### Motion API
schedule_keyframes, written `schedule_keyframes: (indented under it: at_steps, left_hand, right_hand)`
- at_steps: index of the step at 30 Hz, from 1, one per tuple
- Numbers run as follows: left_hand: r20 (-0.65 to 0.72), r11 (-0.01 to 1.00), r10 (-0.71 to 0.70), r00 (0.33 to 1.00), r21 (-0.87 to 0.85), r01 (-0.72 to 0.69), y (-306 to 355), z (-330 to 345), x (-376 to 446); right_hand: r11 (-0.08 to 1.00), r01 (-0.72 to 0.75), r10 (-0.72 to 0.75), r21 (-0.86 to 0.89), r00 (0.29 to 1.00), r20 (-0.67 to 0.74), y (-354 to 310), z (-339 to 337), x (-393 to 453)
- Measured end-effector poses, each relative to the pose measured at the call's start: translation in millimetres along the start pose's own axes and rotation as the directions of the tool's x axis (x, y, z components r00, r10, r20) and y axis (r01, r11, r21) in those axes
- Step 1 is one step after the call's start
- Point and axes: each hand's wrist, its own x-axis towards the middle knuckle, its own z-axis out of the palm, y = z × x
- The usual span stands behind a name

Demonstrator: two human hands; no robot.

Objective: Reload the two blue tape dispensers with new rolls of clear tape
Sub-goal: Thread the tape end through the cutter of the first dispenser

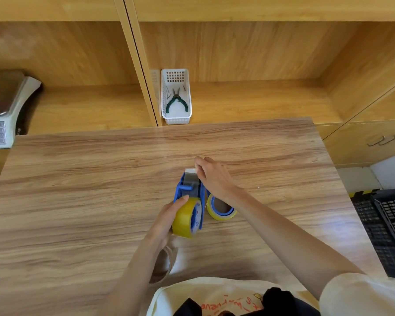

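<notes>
The left hand (167, 222) is gripping the yellow-looking tape roll (185, 218) seated in the blue plastic tape dispenser (187, 190) at mid-table. The right hand's fingertips (197, 166) are pinching the tape's white leading tab (190, 171), running straight away from the roll.

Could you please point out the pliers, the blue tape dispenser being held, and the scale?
pliers (176, 100): head view, where the green handles meet the pivot.
blue tape dispenser (184, 189): head view, on its blue frame bar.
scale (0, 94): head view, on the metal pan.
</notes>
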Motion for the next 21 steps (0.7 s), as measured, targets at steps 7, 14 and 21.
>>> schedule_keyframes:
  at_steps: [7, 14, 21]
  left_hand:
    - [0.078, 1.0, 0.001, 0.997, -0.026, 0.001, -1.8, -3.3, -4.9]
    - [0.016, 1.0, -0.001, 1.0, -0.008, 0.001, 2.0, -0.6, -7.3]
    - [0.022, 1.0, 0.004, 1.0, 0.01, -0.004, 2.8, 3.0, -6.2]
  right_hand:
    - [0.992, -0.108, 0.107, 0.07, 0.994, 0.024, 5.0, -6.0, 3.4]
    - [0.997, -0.066, 0.066, 0.048, 0.998, 0.001, 2.2, -5.1, 1.8]
    - [0.992, -0.111, 0.109, 0.054, 0.993, 0.045, 7.1, -7.4, 6.5]
